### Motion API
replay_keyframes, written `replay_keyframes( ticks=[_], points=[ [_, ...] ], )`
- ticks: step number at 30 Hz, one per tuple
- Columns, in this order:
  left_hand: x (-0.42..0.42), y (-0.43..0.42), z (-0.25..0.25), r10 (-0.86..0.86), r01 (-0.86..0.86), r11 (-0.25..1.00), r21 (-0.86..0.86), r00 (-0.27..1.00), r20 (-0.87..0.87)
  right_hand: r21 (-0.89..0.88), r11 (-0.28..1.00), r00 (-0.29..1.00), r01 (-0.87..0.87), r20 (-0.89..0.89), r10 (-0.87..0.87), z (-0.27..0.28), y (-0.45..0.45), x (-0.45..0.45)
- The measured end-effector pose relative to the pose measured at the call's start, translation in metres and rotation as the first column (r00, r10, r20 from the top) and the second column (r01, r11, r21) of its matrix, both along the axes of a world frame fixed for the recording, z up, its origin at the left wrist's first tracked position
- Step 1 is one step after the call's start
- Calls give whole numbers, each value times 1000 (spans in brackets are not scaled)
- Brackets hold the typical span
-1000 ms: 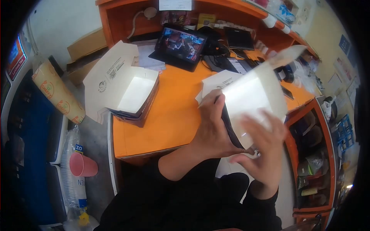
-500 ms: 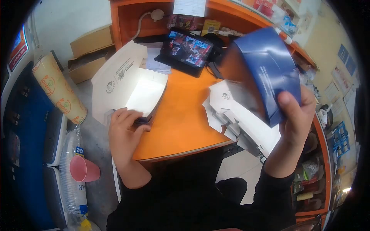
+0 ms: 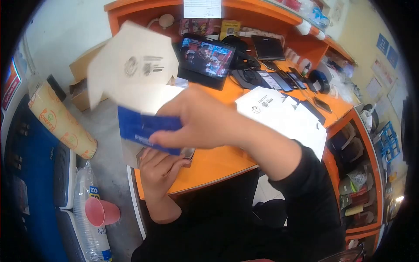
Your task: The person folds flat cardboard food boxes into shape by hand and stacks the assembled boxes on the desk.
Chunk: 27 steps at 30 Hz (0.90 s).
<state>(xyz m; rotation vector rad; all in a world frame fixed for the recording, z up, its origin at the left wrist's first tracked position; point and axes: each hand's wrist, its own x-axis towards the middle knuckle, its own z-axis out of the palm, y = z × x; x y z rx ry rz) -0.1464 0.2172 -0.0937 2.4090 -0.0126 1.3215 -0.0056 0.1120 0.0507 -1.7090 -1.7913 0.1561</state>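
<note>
My right hand (image 3: 192, 120) reaches across to the left and grips a blue folded carton (image 3: 146, 126), thumb on its outer side. The carton's pale lid (image 3: 139, 65), with a round logo and a printed code, stands up behind it, slightly blurred. Just below the carton, my left hand (image 3: 159, 170) has its fingers curled at the edge of the box stack, which is mostly hidden by the carton and my right hand. Flat white carton blanks (image 3: 283, 118) lie on the right of the orange desk (image 3: 214, 170).
A tablet (image 3: 207, 59) showing a video stands at the back. Phones (image 3: 286, 81) and cables lie right of it. To the left are a patterned roll (image 3: 63, 120), a pink cup (image 3: 102, 212) and sleeved clear cups (image 3: 87, 222). A shelf (image 3: 355, 174) stands at the right.
My right hand has carried the blue carton from the right side over to the box stack at the left. My left hand, earlier at the blanks' side, now stays by the stack.
</note>
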Motion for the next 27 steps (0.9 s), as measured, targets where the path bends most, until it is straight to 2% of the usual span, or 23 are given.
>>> replay_keyframes(
  ticks=[2,5,8,11,17,20,24,27],
  points=[
    [3,3,-2,-10,9,1000,9,998,60,-5,999,983,45,177,-43,-22,7,-5],
    [2,1,-3,6,-4,1000,-23,996,86,-134,974,947,181,290,-136,-41,10,-4],
    [5,-2,-4,7,-5,1000,-28,998,57,-285,923,918,259,369,-144,-48,6,0],
    [5,-2,-4,-23,24,1000,-18,1000,19,-271,926,915,262,373,-150,-51,6,-1],
    [4,3,-6,-51,51,999,-3,999,-2,-29,968,883,249,417,-215,-73,4,-9],
    [5,6,-9,-55,56,998,0,998,13,27,965,859,262,450,-246,-93,8,-13],
    [6,5,-13,-38,36,999,35,998,54,25,962,884,270,388,-259,-94,5,-17],
    [3,7,-17,-94,96,995,-18,993,77,-38,960,908,277,337,-249,-90,-3,-27]
  ],
)
